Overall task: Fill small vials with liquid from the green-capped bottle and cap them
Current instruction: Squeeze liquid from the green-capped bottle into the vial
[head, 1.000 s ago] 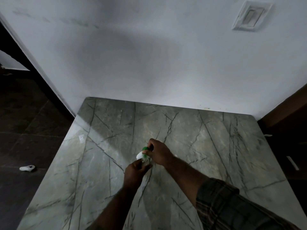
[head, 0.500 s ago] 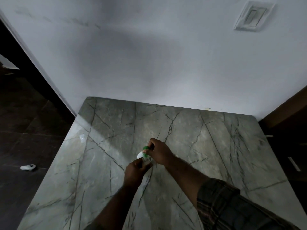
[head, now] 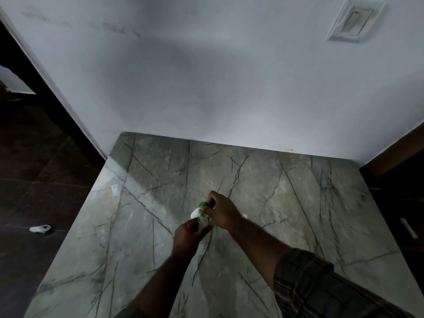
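My right hand (head: 221, 211) grips the green-capped bottle (head: 198, 209), tipped down to the left so its green part and white end point at my left hand. My left hand (head: 187, 236) holds a small clear vial (head: 204, 221) just under the bottle. Both hands meet above the middle of the marble table (head: 142, 226). The vial is mostly hidden by my fingers, and I cannot see any liquid.
A small pale object (head: 245, 215) lies on the table just right of my right wrist. A clear glint (head: 114, 188) sits near the table's left edge. White wall behind; dark floor to the left with a white item (head: 40, 229).
Both hands stay together at the same spot. The view has shifted slightly; no clear movement of bottle or vial.
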Demonstrator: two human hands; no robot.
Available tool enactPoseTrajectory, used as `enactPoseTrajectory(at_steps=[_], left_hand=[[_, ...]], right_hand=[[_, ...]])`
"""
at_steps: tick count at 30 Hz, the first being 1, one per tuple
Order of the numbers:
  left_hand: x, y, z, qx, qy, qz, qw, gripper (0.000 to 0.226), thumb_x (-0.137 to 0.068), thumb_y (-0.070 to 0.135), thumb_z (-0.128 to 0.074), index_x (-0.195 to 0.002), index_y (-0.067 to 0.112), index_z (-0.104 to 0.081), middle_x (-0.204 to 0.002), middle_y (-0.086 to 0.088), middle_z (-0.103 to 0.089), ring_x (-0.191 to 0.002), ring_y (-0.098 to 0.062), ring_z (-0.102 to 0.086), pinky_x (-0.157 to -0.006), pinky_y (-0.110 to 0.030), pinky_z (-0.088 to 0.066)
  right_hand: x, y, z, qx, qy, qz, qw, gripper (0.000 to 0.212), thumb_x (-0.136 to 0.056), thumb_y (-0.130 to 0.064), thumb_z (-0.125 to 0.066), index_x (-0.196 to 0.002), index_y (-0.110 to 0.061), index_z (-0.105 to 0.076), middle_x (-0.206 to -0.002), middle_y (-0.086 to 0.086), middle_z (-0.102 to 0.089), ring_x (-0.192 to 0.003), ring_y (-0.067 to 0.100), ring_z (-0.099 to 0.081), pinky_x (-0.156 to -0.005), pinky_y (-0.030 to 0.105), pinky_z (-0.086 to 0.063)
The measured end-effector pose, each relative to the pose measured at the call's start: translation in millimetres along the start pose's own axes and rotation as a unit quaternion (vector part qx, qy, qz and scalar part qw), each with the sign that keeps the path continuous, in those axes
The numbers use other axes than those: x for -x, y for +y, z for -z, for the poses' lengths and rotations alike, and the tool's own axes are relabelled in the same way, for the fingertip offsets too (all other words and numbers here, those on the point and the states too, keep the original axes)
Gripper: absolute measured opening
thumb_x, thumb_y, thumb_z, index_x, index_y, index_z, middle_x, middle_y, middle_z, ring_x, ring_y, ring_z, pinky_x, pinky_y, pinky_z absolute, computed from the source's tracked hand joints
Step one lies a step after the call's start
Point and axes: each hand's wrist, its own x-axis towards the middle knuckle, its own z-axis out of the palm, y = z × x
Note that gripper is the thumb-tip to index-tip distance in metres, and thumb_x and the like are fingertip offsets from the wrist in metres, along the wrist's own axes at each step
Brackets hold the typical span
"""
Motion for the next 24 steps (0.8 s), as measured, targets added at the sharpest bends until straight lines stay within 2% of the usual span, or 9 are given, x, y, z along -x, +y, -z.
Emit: enactPoseTrajectory(at_steps=[3,8,13,17,21,24], left_hand=[[2.5,-2.8,-2.2,-0.005,-0.004,0.007,1.000,0.021,-0.078,0.045,-0.077,-0.088,0.027,-0.072,-0.069,0.003,-0.071,-0.063,-0.011,-0.065,-0.052,-0.018,-0.046],[0.4,2.3,0.1,-0.013,-0.002,0.004,1.000,0.023,-0.079,0.046,-0.076,-0.084,0.024,-0.072,-0.067,0.000,-0.070,-0.061,-0.016,-0.065,-0.051,-0.020,-0.043],[-3.6,1.5,2.0,-0.019,-0.005,-0.002,1.000,0.018,-0.078,0.045,-0.077,-0.081,0.029,-0.072,-0.065,0.005,-0.068,-0.055,-0.003,-0.061,-0.049,-0.012,-0.041],[-4.9,-2.0,-1.0,-0.037,-0.018,0.001,0.999,0.021,-0.078,0.047,-0.076,-0.071,0.030,-0.067,-0.059,0.007,-0.062,-0.051,-0.001,-0.054,-0.050,-0.018,-0.038],[-4.9,-0.3,0.1,-0.022,-0.007,0.007,1.000,0.026,-0.077,0.049,-0.076,-0.079,0.023,-0.073,-0.063,0.002,-0.067,-0.055,-0.009,-0.060,-0.051,-0.020,-0.040],[-7.9,3.2,2.3,-0.004,-0.006,0.009,1.000,0.021,-0.076,0.048,-0.078,-0.074,0.029,-0.070,-0.057,0.011,-0.064,-0.051,0.002,-0.057,-0.046,-0.012,-0.037]], right_hand=[[1.9,3.9,-4.0,0.001,0.004,-0.001,1.000,0.029,-0.086,-0.037,-0.070,-0.094,-0.013,-0.056,-0.097,0.006,-0.067,-0.091,0.024,-0.063,-0.083,0.040,-0.052],[-2.2,-3.1,1.5,0.006,-0.002,-0.005,1.000,0.027,-0.086,-0.037,-0.071,-0.095,-0.015,-0.057,-0.098,0.005,-0.068,-0.091,0.022,-0.064,-0.083,0.039,-0.054],[-3.3,-1.6,-2.7,-0.008,0.001,-0.014,1.000,0.027,-0.087,-0.036,-0.070,-0.095,-0.014,-0.056,-0.096,0.006,-0.067,-0.090,0.024,-0.064,-0.081,0.040,-0.054],[-1.1,1.5,-6.7,-0.013,0.011,-0.024,1.000,0.027,-0.088,-0.038,-0.069,-0.095,-0.015,-0.055,-0.098,0.004,-0.067,-0.091,0.023,-0.063,-0.083,0.041,-0.055],[-2.6,-3.5,-2.1,-0.007,0.005,-0.029,1.000,0.029,-0.087,-0.039,-0.069,-0.098,-0.015,-0.057,-0.098,0.004,-0.068,-0.092,0.023,-0.064,-0.085,0.042,-0.055],[-3.3,-4.9,-0.5,-0.014,0.008,-0.029,0.999,0.029,-0.088,-0.039,-0.069,-0.098,-0.014,-0.058,-0.098,0.005,-0.068,-0.092,0.023,-0.064,-0.084,0.041,-0.055]])
